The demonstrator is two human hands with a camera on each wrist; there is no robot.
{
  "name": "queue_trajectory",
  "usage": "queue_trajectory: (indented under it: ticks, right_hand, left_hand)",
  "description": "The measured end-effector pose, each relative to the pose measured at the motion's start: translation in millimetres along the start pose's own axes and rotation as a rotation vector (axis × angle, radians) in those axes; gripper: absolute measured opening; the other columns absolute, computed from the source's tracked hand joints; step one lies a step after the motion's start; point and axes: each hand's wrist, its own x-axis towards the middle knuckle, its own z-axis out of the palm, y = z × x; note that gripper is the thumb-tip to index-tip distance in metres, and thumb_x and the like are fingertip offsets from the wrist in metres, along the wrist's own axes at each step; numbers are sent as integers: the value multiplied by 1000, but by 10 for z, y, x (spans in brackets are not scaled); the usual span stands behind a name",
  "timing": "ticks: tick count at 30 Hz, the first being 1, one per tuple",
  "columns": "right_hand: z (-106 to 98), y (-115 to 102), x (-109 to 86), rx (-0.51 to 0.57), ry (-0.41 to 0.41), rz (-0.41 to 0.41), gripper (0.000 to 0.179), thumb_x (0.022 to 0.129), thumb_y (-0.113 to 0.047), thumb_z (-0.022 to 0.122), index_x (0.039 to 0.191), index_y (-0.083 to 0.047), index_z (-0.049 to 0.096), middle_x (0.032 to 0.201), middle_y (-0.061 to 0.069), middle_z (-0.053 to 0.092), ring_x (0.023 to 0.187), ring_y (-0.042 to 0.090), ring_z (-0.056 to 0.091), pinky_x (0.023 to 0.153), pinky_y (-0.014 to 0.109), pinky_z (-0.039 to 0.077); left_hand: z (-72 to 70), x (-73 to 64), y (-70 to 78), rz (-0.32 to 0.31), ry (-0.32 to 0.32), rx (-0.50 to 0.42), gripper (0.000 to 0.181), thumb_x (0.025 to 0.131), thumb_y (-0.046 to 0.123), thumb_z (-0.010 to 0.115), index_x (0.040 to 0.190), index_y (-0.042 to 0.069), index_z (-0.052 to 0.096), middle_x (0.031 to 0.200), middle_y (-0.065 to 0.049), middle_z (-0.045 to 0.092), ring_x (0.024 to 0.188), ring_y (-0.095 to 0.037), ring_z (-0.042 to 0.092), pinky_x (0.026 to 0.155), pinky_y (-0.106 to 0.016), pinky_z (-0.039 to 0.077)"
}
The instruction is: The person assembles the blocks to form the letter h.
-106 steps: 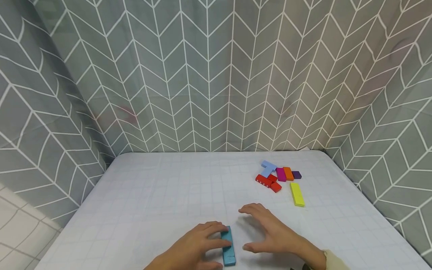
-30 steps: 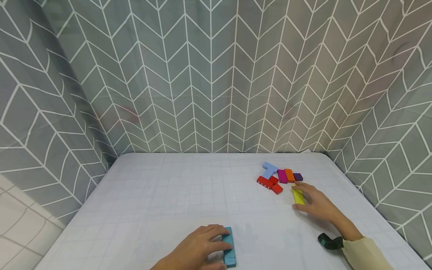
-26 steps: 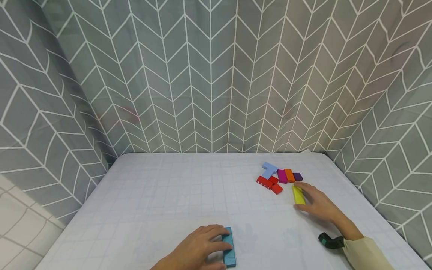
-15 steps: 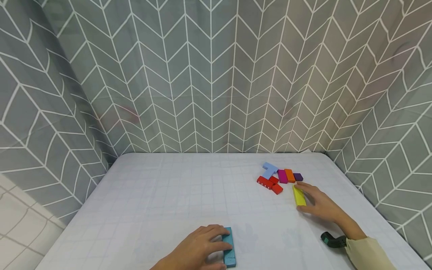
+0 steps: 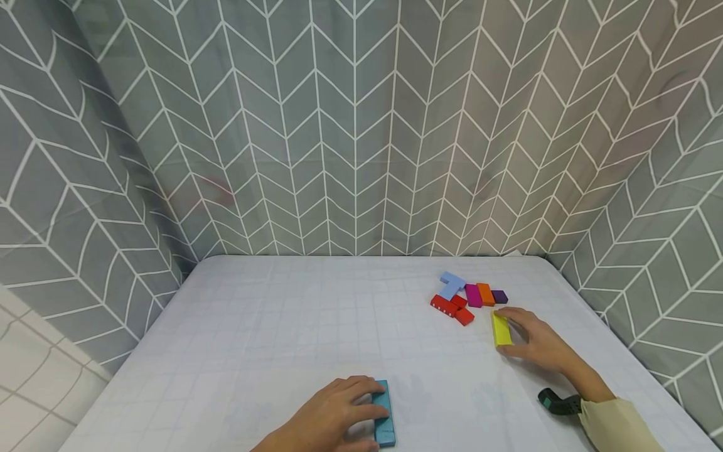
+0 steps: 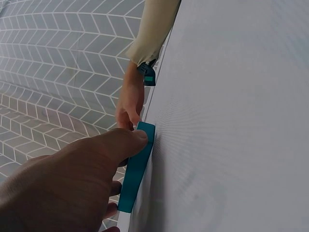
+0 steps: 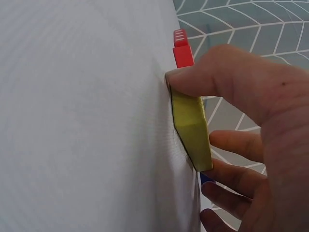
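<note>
At the near middle of the table, my left hand (image 5: 333, 414) grips a flat teal block (image 5: 385, 420). Its thumb lies on one end of the teal block (image 6: 137, 166) in the left wrist view, with fingers partly hidden behind. Farther right, my right hand (image 5: 533, 339) holds a yellow rectangular block (image 5: 501, 331) between thumb and fingers. In the right wrist view the thumb presses one end of the yellow block (image 7: 190, 121), and a fingertip meets the other end. The yellow block lies close to the table surface.
Just beyond the yellow block sit several red blocks (image 5: 445, 306), a light blue block (image 5: 452, 285), a magenta one (image 5: 473, 295), an orange one (image 5: 486, 294) and a dark purple one (image 5: 499, 297). A white cloth covers the table (image 5: 271, 339); patterned curtains (image 5: 350, 125) surround it.
My right hand has moved from beside the teal block, right and away, onto the yellow block, which has shifted slightly toward me. My left hand stays on the teal block.
</note>
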Motion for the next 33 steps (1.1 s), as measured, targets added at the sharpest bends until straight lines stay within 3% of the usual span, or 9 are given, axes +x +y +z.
queue_trajectory:
  ticks: [9, 33]
  right_hand:
    - [-11, 25, 4, 17, 42, -40, 72, 81, -24, 89, 140, 2, 57, 141, 31, 52, 130, 55, 45, 100, 77, 38]
    - [15, -6, 6, 36, 42, -24, 70, 78, -21, 90, 136, 2, 59, 137, 29, 56, 128, 53, 48, 102, 71, 41]
  left_hand:
    - [-4, -2, 3, -2, 1, 12, 37, 108, 47, 55, 135, 25, 69, 145, 0, 54, 134, -19, 50, 101, -41, 51]
    - [18, -12, -5, 10, 33, 13, 37, 107, 47, 56, 133, 25, 69, 143, 0, 56, 133, -18, 51, 99, -39, 52]
